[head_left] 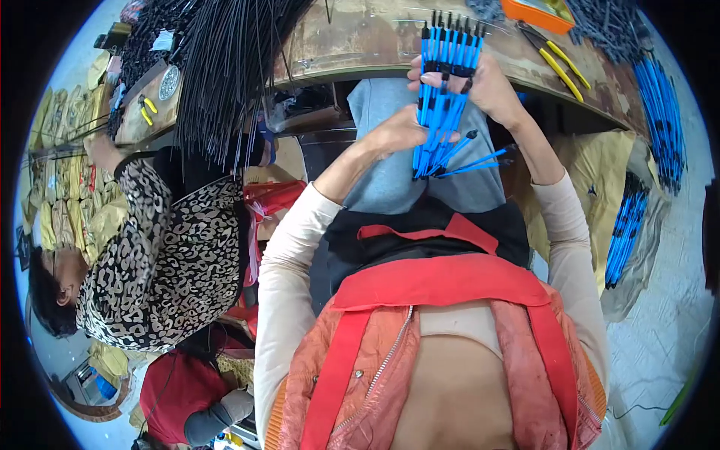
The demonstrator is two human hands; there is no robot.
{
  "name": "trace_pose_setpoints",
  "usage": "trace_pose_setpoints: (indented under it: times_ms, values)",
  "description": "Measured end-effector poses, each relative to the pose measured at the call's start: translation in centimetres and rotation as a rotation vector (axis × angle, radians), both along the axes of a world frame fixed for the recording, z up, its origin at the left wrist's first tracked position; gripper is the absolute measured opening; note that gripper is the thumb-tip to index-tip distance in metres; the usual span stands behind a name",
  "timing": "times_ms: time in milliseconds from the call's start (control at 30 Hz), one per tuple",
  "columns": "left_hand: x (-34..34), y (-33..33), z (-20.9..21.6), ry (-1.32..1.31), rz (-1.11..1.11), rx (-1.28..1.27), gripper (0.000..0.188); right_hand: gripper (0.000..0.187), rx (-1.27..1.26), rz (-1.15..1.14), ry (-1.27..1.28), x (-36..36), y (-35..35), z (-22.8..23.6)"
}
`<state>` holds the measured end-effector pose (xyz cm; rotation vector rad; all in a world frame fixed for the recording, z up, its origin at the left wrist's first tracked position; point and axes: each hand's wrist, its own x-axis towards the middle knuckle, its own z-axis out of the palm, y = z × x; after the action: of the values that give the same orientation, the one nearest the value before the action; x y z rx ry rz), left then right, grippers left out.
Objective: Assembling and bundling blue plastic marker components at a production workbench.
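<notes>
A bundle of thin blue rods with black tips and black collars (450, 52) stands roughly upright above my lap, at the table's front edge. My right hand (491, 88) is closed around the bundle near its middle, with fingertips showing on its left side. Lower down, my left hand (403, 132) grips the same bundle, its thumb lying across the rods. A few rods (480, 163) splay out to the right at the lower end. The far side of the bundle is hidden.
On the wooden table (337, 37) lie long black rods (225, 67), yellow-handled pliers (559, 64), an orange box (536, 13) and a pile of dark parts (604, 26). More blue rods (660, 120) hang at the right, above a sack (600, 165). A co-worker (172, 255) sits at my left.
</notes>
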<state>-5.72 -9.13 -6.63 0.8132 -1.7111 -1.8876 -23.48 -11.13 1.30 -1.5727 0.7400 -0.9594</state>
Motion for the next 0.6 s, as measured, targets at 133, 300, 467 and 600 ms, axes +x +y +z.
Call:
trace_pose_setpoints:
  times_ms: [133,300,467,600]
  values:
    - [0.8,-3.0,0.2,-0.038,-0.039,0.056,0.027,0.032,0.162,0.034,-0.059,0.3,-2.7,0.1]
    - [5.8,-7.9,4.4,-0.156,-0.041,0.073,0.038,0.026,0.009,-0.025,0.151,0.9,-5.8,-0.6]
    - [5.7,-13.7,11.3,-0.236,0.528,-0.286,0.022,0.034,0.419,0.041,-0.209,1.6,-4.5,-0.2]
    - [0.5,-21.1,8.0,-0.343,0.575,-1.065,0.032,0.038,0.215,0.138,-0.193,1.1,-5.0,-0.2]
